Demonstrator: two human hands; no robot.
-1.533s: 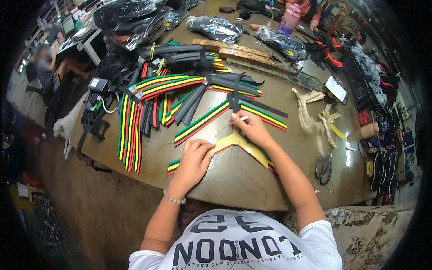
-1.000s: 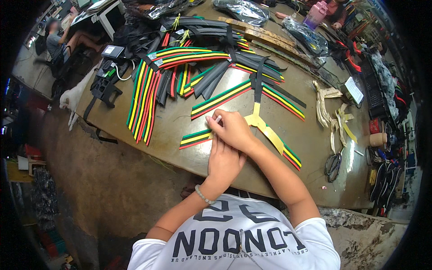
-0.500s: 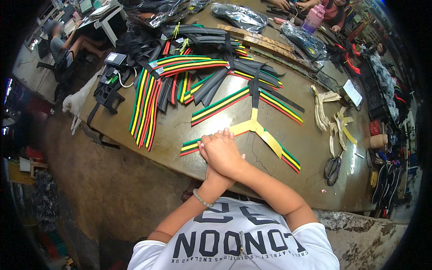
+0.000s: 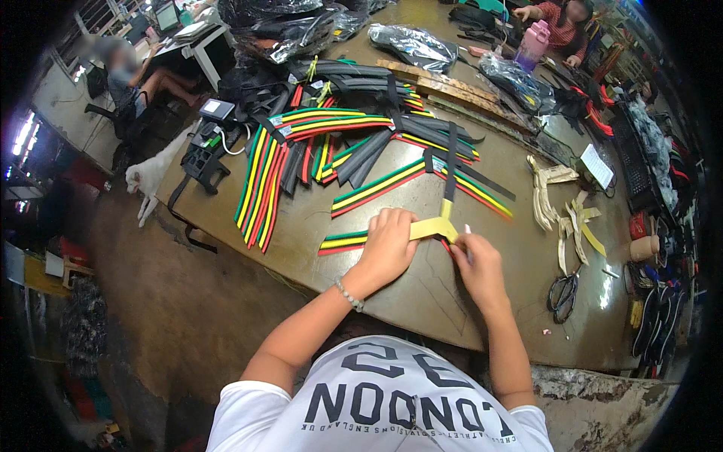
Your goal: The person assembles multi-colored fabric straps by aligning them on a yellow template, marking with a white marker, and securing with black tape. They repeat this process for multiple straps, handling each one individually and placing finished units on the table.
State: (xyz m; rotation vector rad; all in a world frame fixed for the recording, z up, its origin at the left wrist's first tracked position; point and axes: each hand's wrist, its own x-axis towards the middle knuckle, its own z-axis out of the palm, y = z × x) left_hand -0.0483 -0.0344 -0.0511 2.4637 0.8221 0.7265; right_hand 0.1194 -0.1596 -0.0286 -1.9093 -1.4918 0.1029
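- Yellow Y-shaped template [image 4: 432, 227] lies over striped webbing [image 4: 343, 242] on the worktop [image 4: 376, 305].
- Right hand [image 4: 480, 265], laid over the left hand [image 4: 390, 241] moments ago, is now at the template's right side; work has likely shifted there.
- Left hand presses flat; right hand curls around a white stick [image 4: 467, 228].

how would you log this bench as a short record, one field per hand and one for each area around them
left hand: lies over the yellow template and a striped piece
right hand: holds a small white stick near the template
beyond: another striped piece, black strap by its bend
left area: striped strips
right area: scissors, cream pieces
far side: pink bottle
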